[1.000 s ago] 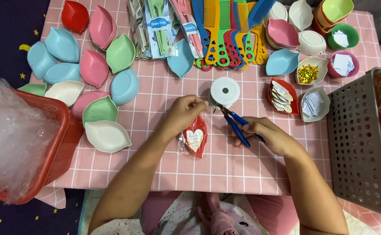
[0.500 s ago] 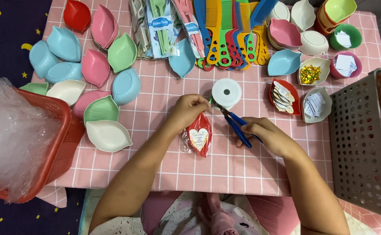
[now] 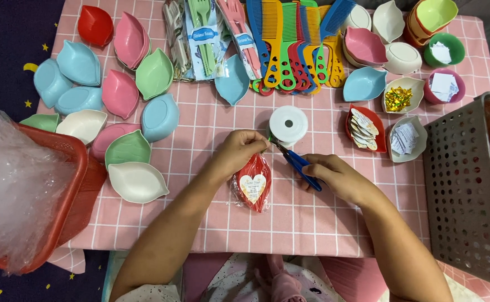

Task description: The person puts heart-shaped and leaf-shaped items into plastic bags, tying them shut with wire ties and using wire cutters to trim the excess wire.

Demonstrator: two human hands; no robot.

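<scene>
My left hand (image 3: 238, 152) pinches the top end of a red leaf-shaped dish (image 3: 254, 182) wrapped in clear film, with a white heart-shaped label on it. The dish lies on the pink checked tablecloth (image 3: 211, 223). My right hand (image 3: 334, 176) grips blue-handled scissors (image 3: 298, 162), whose blades point up-left and meet my left fingertips at the wrap's top. A white roll of ribbon or tape (image 3: 288, 125) lies just above the scissor tips.
Leaf-shaped dishes in blue, pink, green, white and red (image 3: 119, 95) cover the left side. Combs (image 3: 289, 45) and packed cutlery (image 3: 203, 39) lie at the top. Small bowls of labels (image 3: 364, 128) and gold bits (image 3: 399, 98) sit right. A red basket with plastic film (image 3: 15, 196) is left, a grey basket (image 3: 466, 196) right.
Both hands and the wrapped dish have stayed nearly in place. The scissor tips have closed in on my left fingertips at the top of the wrap.
</scene>
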